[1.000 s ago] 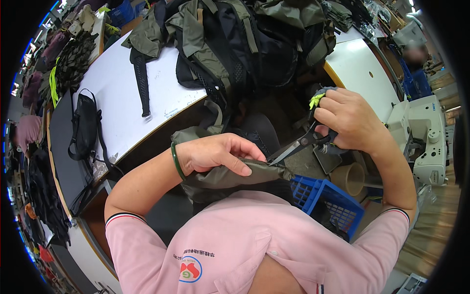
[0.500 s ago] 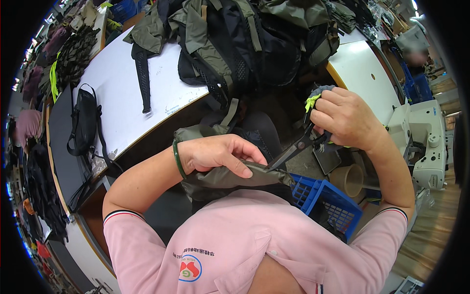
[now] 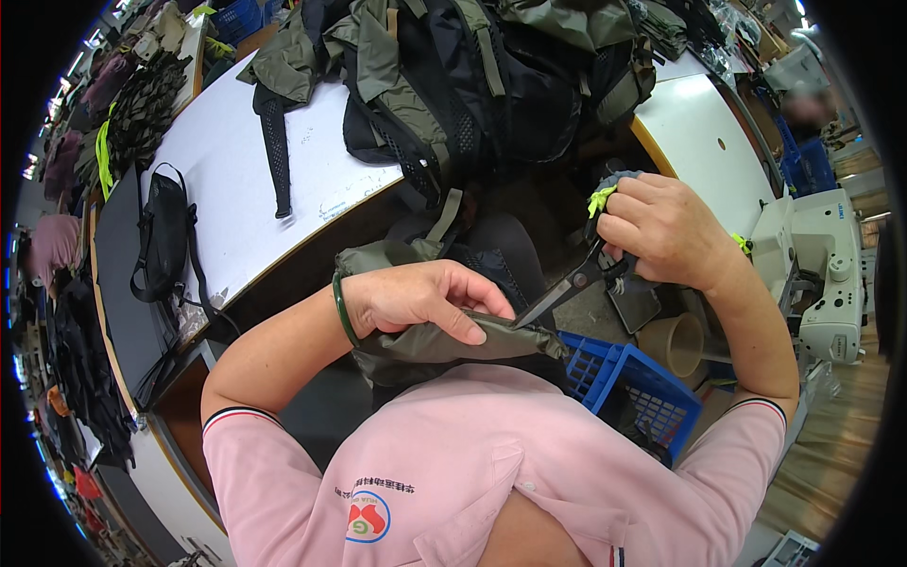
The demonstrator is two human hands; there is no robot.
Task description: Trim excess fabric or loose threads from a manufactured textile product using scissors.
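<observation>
My left hand (image 3: pixel 425 300) pinches the edge of an olive-green fabric piece (image 3: pixel 444 343) that lies across my lap. A green bangle (image 3: pixel 343 310) circles that wrist. In my right hand (image 3: pixel 666 230) is a pair of dark scissors (image 3: pixel 564 288), its handles wrapped with grey cloth and a yellow-green strip (image 3: pixel 599 198). The scissors' tip meets the fabric edge just right of my left fingertips. The blades look nearly together. My right fingers hide most of the handles.
A pile of black and olive backpacks (image 3: pixel 472 85) covers the far part of the white table (image 3: pixel 227 189). A black pouch with straps (image 3: pixel 162 231) lies at left. Right of my lap stand a blue crate (image 3: pixel 652 392) and a beige bin (image 3: pixel 673 345). A white sewing machine (image 3: pixel 822 274) is at far right.
The scissors' blades have come closer together at the fabric edge. Both hands stay almost where they were.
</observation>
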